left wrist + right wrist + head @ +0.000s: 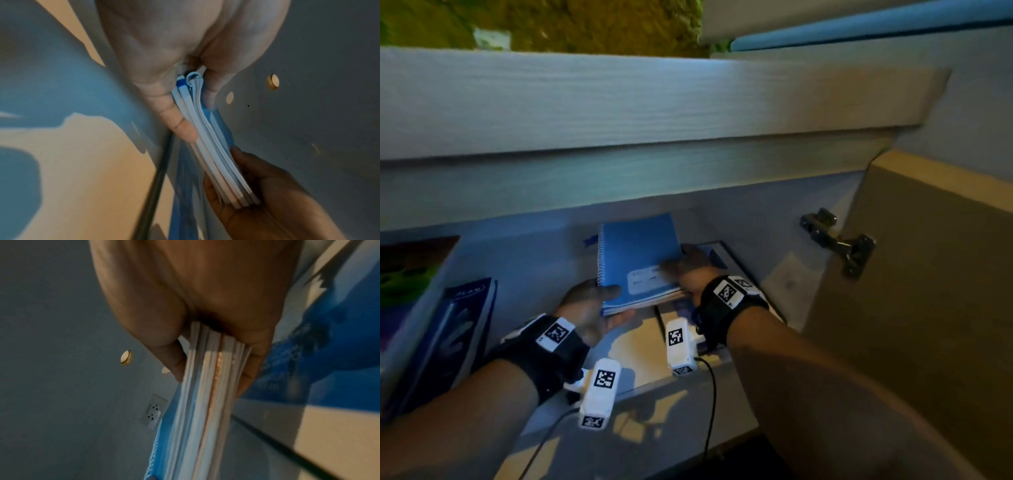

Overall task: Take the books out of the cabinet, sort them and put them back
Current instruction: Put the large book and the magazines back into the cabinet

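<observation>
A blue spiral notebook (640, 253) tops a thin stack of books (213, 154) held just above the cabinet shelf (640, 359). My left hand (613, 303) grips the stack's near left corner, thumb on the cover and fingers underneath. In the left wrist view the left hand (195, 113) pinches the spiral end. My right hand (681, 265) grips the right edge, and in the right wrist view the right hand (211, 374) clamps the page edges of the stack (205, 410). A larger dark-edged blue book (726, 255) lies flat under the stack.
Two books lean at the left of the shelf: a dark blue book (458, 329) and a colourful book (400, 284). The cabinet door (928, 291) stands open at the right on a metal hinge (839, 240). The cabinet top (619, 102) overhangs closely. A wall socket (153, 412) shows behind.
</observation>
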Available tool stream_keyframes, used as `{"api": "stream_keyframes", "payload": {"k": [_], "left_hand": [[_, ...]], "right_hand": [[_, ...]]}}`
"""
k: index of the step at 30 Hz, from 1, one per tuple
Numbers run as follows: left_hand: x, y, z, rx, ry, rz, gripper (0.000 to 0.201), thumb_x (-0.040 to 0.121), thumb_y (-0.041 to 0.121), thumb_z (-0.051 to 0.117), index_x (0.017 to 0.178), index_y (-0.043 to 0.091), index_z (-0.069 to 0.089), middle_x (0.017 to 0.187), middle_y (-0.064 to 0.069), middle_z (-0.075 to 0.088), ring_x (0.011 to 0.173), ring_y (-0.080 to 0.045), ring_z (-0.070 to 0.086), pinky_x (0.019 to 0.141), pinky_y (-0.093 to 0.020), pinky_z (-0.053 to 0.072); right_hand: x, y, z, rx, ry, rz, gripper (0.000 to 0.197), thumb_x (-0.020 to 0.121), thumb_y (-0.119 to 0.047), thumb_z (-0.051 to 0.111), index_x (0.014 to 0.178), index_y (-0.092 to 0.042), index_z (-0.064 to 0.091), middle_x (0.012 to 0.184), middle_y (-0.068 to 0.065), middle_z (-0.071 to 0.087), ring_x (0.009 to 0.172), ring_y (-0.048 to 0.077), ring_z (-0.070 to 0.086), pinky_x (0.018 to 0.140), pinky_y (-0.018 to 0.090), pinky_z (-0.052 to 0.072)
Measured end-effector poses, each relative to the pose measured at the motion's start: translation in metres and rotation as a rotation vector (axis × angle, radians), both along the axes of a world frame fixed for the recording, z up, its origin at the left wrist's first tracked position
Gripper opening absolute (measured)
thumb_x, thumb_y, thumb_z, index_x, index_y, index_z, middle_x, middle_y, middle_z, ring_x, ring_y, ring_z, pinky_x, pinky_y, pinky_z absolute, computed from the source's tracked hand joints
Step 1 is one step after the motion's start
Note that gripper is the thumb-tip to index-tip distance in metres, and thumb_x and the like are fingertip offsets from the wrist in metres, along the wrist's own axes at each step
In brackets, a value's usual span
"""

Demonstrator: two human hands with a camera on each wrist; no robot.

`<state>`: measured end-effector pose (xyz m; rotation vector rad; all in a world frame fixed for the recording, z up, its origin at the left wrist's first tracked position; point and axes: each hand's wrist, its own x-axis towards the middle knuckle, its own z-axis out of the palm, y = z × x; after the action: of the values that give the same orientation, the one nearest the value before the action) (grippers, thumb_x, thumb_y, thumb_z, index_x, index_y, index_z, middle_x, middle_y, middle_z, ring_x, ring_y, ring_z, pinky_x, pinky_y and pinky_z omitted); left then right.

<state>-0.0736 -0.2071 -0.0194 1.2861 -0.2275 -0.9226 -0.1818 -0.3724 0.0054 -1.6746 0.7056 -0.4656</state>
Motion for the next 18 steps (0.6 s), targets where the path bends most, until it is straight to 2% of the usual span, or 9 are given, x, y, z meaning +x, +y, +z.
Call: {"api": "stream_keyframes", "payload": {"k": [3,6,8,9,11,12,14,16,18], "left_hand": [[-0.002,-0.035,0.013,-0.004,0.011,0.0,0.032,0.098,-0.001,0.043,0.128,0.004,0.055,0.117,-0.017,0.064,0.095,-0.031,0.064,0.068,-0.036,0.062],[0.005,-0.07,0.02,0.023,0.037,0.025,0.028,0.096,0.001,0.048,0.121,0.004,0.059,0.1,-0.013,0.072,0.077,-0.026,0.072,0.063,-0.033,0.062],[0.011,-0.085,0.021,0.028,0.007,0.023,0.034,0.086,0.005,0.067,0.119,0.004,0.064,0.094,-0.01,0.076,0.075,-0.023,0.074,0.074,-0.033,0.061],[0.015,-0.092,0.02,0.023,-0.008,0.003,0.047,0.079,0.006,0.074,0.125,0.004,0.063,0.102,-0.012,0.075,0.083,-0.025,0.074,0.083,-0.036,0.057],[0.015,-0.106,0.018,0.005,-0.083,-0.035,0.044,0.085,0.005,0.068,0.128,0.004,0.06,0.118,-0.018,0.069,0.102,-0.033,0.068,0.093,-0.042,0.055],[0.017,-0.112,0.017,0.032,-0.162,-0.033,0.03,0.092,0.006,0.06,0.122,0.005,0.061,0.116,-0.017,0.068,0.101,-0.033,0.066,0.09,-0.042,0.057],[0.019,-0.125,0.018,0.142,-0.283,-0.01,0.011,0.1,0.012,0.052,0.109,0.009,0.058,0.094,-0.008,0.064,0.081,-0.025,0.063,0.067,-0.034,0.06],[0.023,-0.132,0.021,0.231,-0.297,-0.074,0.012,0.099,0.022,0.057,0.1,0.011,0.06,0.079,-0.006,0.056,0.064,-0.019,0.052,0.046,-0.023,0.048],[0.03,-0.137,0.021,0.314,-0.307,-0.095,0.016,0.095,0.03,0.063,0.095,0.014,0.062,0.073,-0.005,0.054,0.053,-0.015,0.047,0.037,-0.017,0.04]], "right_hand": [[0.005,-0.027,0.0,-0.037,0.005,-0.024,0.057,0.085,-0.025,0.072,0.135,-0.003,0.057,0.129,0.015,0.067,0.117,0.032,0.065,0.098,0.041,0.055],[0.015,-0.055,-0.011,0.05,-0.059,-0.054,0.061,0.077,-0.027,0.069,0.134,-0.012,0.054,0.123,0.013,0.066,0.11,0.038,0.067,0.083,0.055,0.061],[0.028,-0.079,-0.027,0.068,-0.096,-0.063,0.071,0.071,-0.032,0.068,0.138,-0.018,0.05,0.13,0.014,0.063,0.112,0.038,0.066,0.087,0.059,0.06],[0.031,-0.089,-0.03,0.053,-0.1,-0.065,0.08,0.066,-0.038,0.067,0.141,-0.02,0.048,0.136,0.014,0.061,0.116,0.037,0.065,0.093,0.059,0.057],[0.046,-0.115,-0.045,0.039,-0.099,-0.04,0.089,0.063,-0.041,0.066,0.147,-0.021,0.044,0.143,0.012,0.056,0.122,0.036,0.061,0.1,0.058,0.054],[0.046,-0.122,-0.045,0.025,-0.103,-0.035,0.089,0.064,-0.04,0.065,0.149,-0.02,0.043,0.145,0.012,0.055,0.124,0.036,0.06,0.101,0.058,0.053],[0.045,-0.129,-0.045,0.031,-0.114,-0.059,0.088,0.065,-0.037,0.064,0.149,-0.019,0.043,0.146,0.013,0.054,0.124,0.036,0.059,0.102,0.059,0.052],[0.044,-0.136,-0.048,0.042,-0.125,-0.077,0.086,0.069,-0.033,0.064,0.15,-0.02,0.041,0.146,0.013,0.053,0.124,0.037,0.059,0.102,0.06,0.052],[0.04,-0.139,-0.049,0.059,-0.128,-0.081,0.08,0.078,-0.026,0.068,0.152,-0.02,0.039,0.147,0.013,0.051,0.125,0.037,0.058,0.103,0.06,0.051]]}}
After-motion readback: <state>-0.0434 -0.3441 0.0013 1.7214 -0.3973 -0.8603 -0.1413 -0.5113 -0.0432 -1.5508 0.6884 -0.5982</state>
